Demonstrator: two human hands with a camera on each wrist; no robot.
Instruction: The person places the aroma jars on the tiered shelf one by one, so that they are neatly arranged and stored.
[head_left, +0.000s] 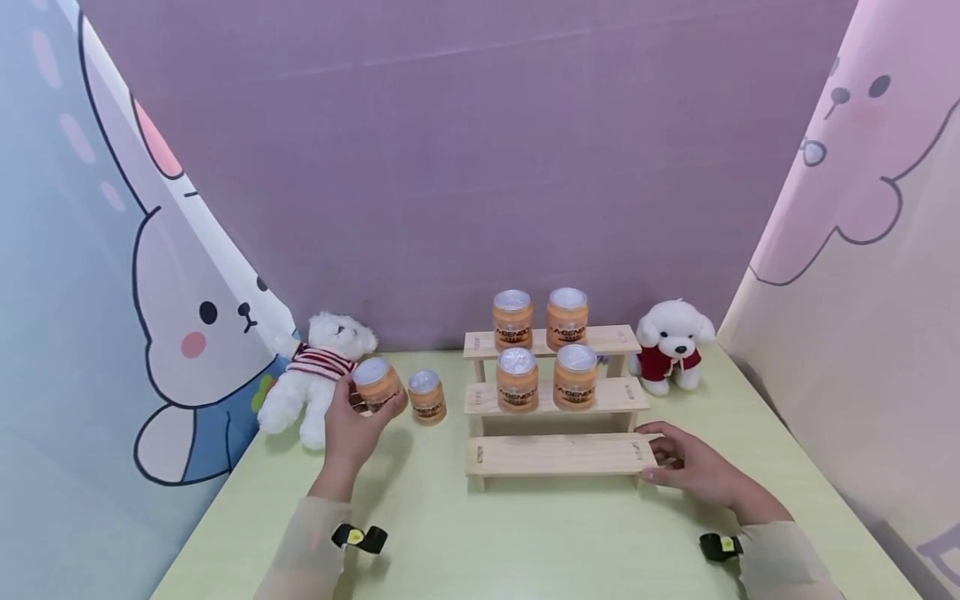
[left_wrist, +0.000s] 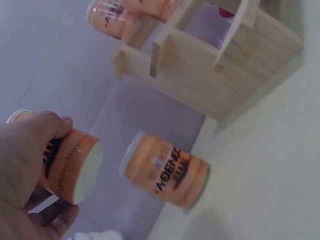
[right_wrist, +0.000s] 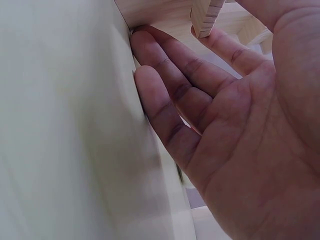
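Observation:
My left hand [head_left: 356, 429] grips an orange can [left_wrist: 75, 165] with a pale lid, lifted and tilted above the table. A second orange can [head_left: 427, 398] stands upright on the table just right of it. The three-step wooden display stand [head_left: 558, 454] has two cans [head_left: 513, 321] on its top step and two cans [head_left: 517, 381] on its middle step; its lowest step is bare. At the stand's right end, my right hand [head_left: 693, 467] holds the lowest step, thumb in front and index finger behind. Its other fingers [right_wrist: 155, 92] lie along the side panel.
A white teddy bear [head_left: 318, 379] in a striped top leans behind my left hand. Right of the stand sits a white plush dog [head_left: 672, 346] in red. Printed cloth walls [head_left: 450, 183] border the pale green table [head_left: 420, 533] at the back and sides.

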